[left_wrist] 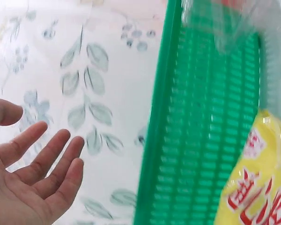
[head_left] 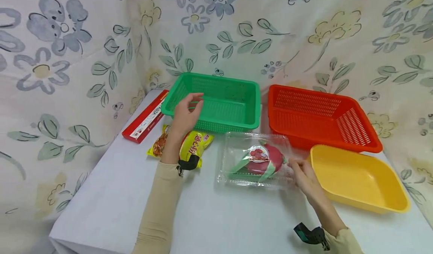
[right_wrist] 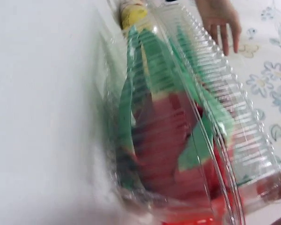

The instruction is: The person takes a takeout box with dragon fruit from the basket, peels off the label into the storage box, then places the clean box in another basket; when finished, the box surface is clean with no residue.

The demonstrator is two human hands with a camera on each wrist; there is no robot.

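My right hand (head_left: 306, 177) grips the right edge of a clear plastic clamshell box (head_left: 231, 143). Inside the box lies a dragon fruit (head_left: 276, 157), pinkish red with green scales, beneath a round label (head_left: 258, 154) on the lid. Up close in the right wrist view the fruit (right_wrist: 164, 145) is blurred, and only a bit of my right hand shows at the edge. My left hand (head_left: 186, 113) is raised over the near left corner of the green basket (head_left: 230, 125), its fingers loosely bent with nothing in them. Below the left wrist lies a yellow snack packet (head_left: 197, 144), partly covered by the arm.
To the left, a long red box (head_left: 145, 116) lies beside the green basket. A red basket (head_left: 318, 113) stands at the back right, with a yellow tray (head_left: 355, 175) in front of it. Flowered cloth (head_left: 236, 39) hangs behind the white table (head_left: 220, 216).
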